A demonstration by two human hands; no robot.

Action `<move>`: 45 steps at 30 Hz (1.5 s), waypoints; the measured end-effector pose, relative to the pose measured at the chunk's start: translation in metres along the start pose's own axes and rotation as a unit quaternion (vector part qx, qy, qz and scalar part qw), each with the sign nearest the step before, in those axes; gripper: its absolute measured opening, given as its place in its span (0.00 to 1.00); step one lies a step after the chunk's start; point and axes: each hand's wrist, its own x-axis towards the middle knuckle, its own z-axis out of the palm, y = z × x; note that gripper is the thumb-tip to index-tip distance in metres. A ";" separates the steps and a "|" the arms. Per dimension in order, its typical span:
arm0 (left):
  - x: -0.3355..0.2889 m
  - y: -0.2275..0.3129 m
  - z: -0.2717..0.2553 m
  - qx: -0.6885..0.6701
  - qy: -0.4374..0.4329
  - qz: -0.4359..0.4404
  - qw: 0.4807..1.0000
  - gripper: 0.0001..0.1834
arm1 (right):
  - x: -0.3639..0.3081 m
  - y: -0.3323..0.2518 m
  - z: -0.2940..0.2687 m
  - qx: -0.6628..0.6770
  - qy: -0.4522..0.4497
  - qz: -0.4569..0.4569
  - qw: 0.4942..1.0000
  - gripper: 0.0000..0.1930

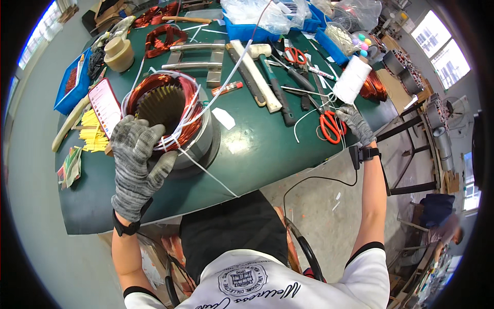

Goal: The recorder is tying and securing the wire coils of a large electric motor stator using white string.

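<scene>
A motor stator [198,147] stands upright at the left of the table, with copper windings [191,126] around its top and white cord wrapped over them. My left hand [135,154], in a grey knit glove, grips the near left rim of the windings, fingers curled over and thumb apart on the outside. Far to the right, my gloved right hand [356,124] is at the table's edge with its fingers curled together. Whatever they hold cannot be made out. Right beside its fingertips lie red-handled scissors [329,129]. A white cord spool [352,81] stands just beyond that hand.
Mallets [260,51], pliers [298,77] and a metal frame [213,69] lie behind the stator. Blue bins [247,33] line the back. Yellow strips [92,131] and a beige cup-shaped block [118,55] are at left. One loose cord [216,180] hangs over the front edge.
</scene>
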 end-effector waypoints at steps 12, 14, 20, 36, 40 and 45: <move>0.003 0.003 0.002 -0.002 -0.017 -0.007 1.000 0.23 | -0.008 -0.071 0.047 -0.245 0.046 -0.199 0.948 0.14; 0.003 0.004 0.000 -0.006 -0.011 -0.009 1.000 0.23 | 0.001 -0.099 0.076 -0.196 0.044 -0.170 0.965 0.14; -0.014 0.049 0.000 0.094 0.035 -0.033 0.994 0.18 | -0.029 -0.160 0.125 0.025 -0.005 -0.154 0.988 0.10; -0.094 0.105 0.075 -0.247 0.062 -0.242 0.936 0.14 | 0.043 -0.170 0.043 -0.396 0.209 -0.142 0.883 0.25; -0.126 0.084 0.088 -0.131 0.080 -0.262 0.953 0.11 | 0.152 -0.058 -0.036 -0.560 0.346 -0.058 0.750 0.44; -0.118 0.079 0.097 -0.040 0.075 -0.186 0.979 0.12 | 0.169 -0.043 -0.070 -0.401 0.233 0.038 0.885 0.48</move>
